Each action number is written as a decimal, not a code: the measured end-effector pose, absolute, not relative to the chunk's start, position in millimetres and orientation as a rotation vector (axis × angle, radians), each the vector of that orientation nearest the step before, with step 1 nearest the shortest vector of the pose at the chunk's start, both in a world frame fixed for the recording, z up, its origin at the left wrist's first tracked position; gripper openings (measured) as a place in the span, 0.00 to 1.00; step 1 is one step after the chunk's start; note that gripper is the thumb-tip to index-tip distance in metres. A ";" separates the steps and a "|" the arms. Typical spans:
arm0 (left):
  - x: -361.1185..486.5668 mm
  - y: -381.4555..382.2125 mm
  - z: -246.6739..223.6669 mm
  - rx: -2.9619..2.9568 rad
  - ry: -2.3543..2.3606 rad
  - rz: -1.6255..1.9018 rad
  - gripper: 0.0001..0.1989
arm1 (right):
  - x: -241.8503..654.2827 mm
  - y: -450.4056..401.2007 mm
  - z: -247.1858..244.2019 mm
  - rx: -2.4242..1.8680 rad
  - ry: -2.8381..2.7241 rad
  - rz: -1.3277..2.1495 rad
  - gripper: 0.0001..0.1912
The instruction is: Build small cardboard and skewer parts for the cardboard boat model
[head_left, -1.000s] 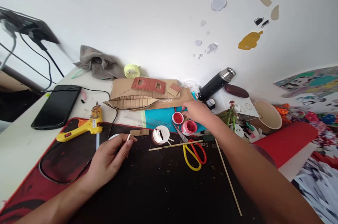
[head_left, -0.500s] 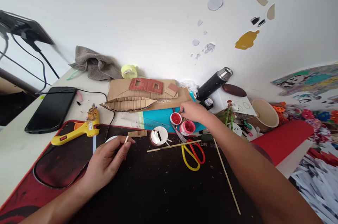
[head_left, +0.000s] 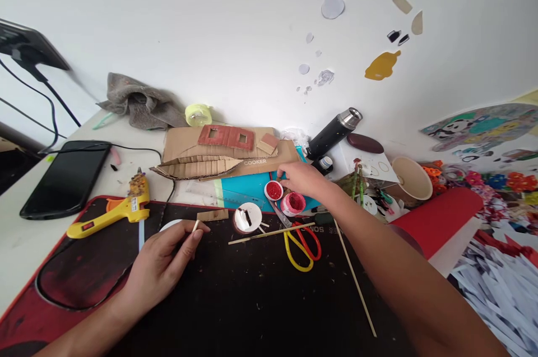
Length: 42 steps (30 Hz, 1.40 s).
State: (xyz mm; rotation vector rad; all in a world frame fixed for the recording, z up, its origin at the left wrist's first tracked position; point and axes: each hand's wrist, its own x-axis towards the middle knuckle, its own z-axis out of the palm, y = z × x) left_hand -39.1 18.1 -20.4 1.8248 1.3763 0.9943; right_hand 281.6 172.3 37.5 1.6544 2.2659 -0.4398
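My left hand (head_left: pixel 168 259) is closed, pinching a short wooden stick (head_left: pixel 195 226) between thumb and fingers above the dark mat. My right hand (head_left: pixel 300 177) reaches to the back of the work area, its fingers drawn together beside a white lid (head_left: pixel 273 190) with red paint in it. Whatever its fingertips grip is hidden. Just below the hand stands an open jar of red paint (head_left: pixel 293 203). Scissors (head_left: pixel 301 245) with yellow and red handles lie near the jar, under a thin wooden stick (head_left: pixel 271 233). A second paint pot (head_left: pixel 254 214) has a white lid smeared with brown.
A yellow glue gun (head_left: pixel 113 214) and a phone (head_left: pixel 65 177) lie at left. Behind are a cardboard boat shape (head_left: pixel 199 167), a red-painted cardboard piece (head_left: pixel 227 137) and a black flask (head_left: pixel 334 133). A long stick (head_left: pixel 355 278) lies under my right forearm; a red roll (head_left: pixel 441 219) sits at right.
The whole view has shifted slightly, so things appear a little farther left. Both hands keep nearly the same place and pose relative to the objects.
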 end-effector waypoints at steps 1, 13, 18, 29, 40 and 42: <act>-39.2 18.1 -20.4 1.829 1.377 0.997 0.15 | 281.2 171.7 38.6 1.643 2.275 -0.449 0.12; -37.9 19.5 -16.8 1.865 1.380 1.032 0.14 | 278.0 177.8 36.2 1.593 2.289 -0.466 0.09; -38.4 20.2 -17.2 1.861 1.374 1.040 0.15 | 283.2 181.1 32.6 1.564 2.278 -0.486 0.07; -39.3 20.5 -18.9 1.858 1.397 1.016 0.15 | 289.1 179.8 33.9 1.578 2.259 -0.443 0.05; -46.1 18.6 -38.4 1.833 1.447 0.952 0.18 | 301.5 180.4 47.7 1.733 2.192 -0.246 0.10; -45.9 18.7 -37.1 1.828 1.447 0.958 0.18 | 304.2 179.5 46.7 1.718 2.205 -0.249 0.11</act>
